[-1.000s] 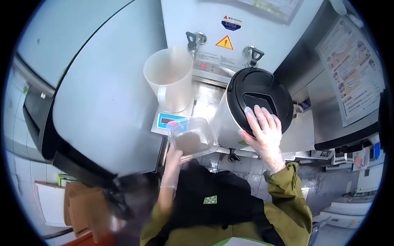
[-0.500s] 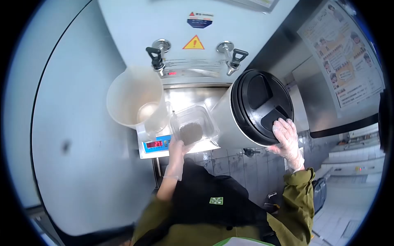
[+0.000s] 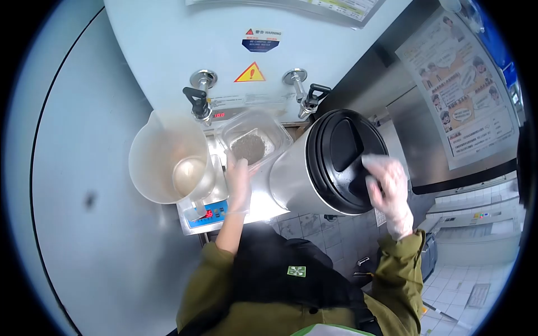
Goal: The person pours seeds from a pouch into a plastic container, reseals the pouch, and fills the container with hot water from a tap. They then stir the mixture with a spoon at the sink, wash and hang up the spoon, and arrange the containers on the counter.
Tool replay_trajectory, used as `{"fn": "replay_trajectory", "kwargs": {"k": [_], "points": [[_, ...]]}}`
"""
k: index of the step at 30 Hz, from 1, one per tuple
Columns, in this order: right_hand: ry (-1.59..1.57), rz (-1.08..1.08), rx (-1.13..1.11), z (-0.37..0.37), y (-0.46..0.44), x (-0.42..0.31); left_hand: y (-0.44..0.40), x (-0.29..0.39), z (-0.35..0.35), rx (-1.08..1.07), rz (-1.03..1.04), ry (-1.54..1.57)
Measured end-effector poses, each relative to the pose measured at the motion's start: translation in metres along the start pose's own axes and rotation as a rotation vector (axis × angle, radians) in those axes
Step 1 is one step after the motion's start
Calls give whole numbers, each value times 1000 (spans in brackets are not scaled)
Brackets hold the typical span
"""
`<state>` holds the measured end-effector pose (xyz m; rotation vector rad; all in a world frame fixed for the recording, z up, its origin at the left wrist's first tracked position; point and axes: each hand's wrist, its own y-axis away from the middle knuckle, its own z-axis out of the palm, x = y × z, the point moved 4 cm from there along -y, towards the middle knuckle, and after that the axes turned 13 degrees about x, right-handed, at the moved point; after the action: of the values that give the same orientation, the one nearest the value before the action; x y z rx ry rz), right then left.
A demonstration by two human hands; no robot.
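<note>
My gloved left hand grips the near edge of a clear plastic container with dark grainy matter in its bottom. Left of that hand, a large translucent measuring jug stands on a digital scale with lit red digits; its handle partly covers the display. On the right, my gloved right hand is over the black lid of a tall silver barrel. The fingers are bent, with a gap between them and the thumb; whether they touch the lid I cannot tell.
Two taps with black levers, a left one and a right one, jut from a pale water boiler bearing warning labels. A printed poster hangs on the right-hand metal wall. Tiled floor shows below the counter.
My left hand has moved the clear container farther back toward the boiler. My right hand has shifted on the lid, its fingers more bent. The view has shifted and the scale's digits differ.
</note>
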<state>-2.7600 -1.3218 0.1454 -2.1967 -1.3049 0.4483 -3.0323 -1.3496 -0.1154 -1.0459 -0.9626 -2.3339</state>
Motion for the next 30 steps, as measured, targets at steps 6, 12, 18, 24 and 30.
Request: {"fn": "replay_trajectory", "kwargs": {"k": [6, 12, 18, 24, 30], "points": [[161, 233, 40, 53, -107, 18, 9, -12, 11, 76, 83, 30], [-136, 673, -22, 24, -45, 48, 20, -17, -7, 70, 29, 133], [-737, 1297, 262, 30, 74, 66, 67, -9, -39, 104, -125, 20], [-937, 1444, 470, 45, 139, 85, 79, -11, -59, 47, -155, 96], [-600, 1347, 480, 76, 219, 69, 99, -9, -103, -72, -317, -216]]}}
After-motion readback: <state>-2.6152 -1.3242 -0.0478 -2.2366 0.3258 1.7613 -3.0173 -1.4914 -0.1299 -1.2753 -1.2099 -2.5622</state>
